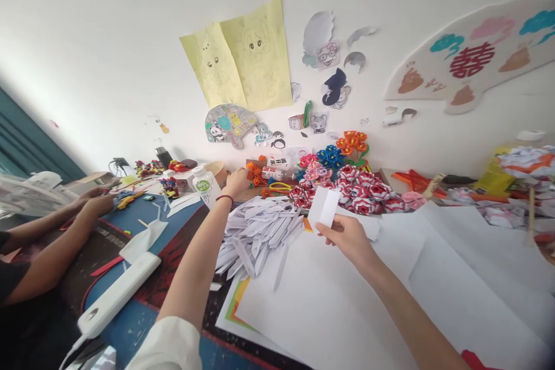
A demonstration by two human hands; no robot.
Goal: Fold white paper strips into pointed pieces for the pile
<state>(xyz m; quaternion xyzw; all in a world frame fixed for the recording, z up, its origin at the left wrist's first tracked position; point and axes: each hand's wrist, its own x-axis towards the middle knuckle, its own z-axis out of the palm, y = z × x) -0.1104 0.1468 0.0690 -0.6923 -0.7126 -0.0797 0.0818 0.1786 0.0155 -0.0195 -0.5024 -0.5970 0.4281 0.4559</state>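
Observation:
My right hand (347, 238) is closed on a small folded white paper (324, 208), pinched by its lower edge above the large white sheets (329, 300). Farther back, my left hand (237, 182) reaches past the heap of folded white paper strips (260, 228), beside the orange pipe-cleaner flowers (255, 174). Its fingers are partly hidden, and what they touch is unclear. Red and white flowers (362, 191) stand behind my right hand.
A white bottle (205, 186) stands left of my left hand. A white power strip (119, 295) lies at the lower left. Another person's hands (97, 203) work at the far left. Blue flowers (330, 157) are near the wall.

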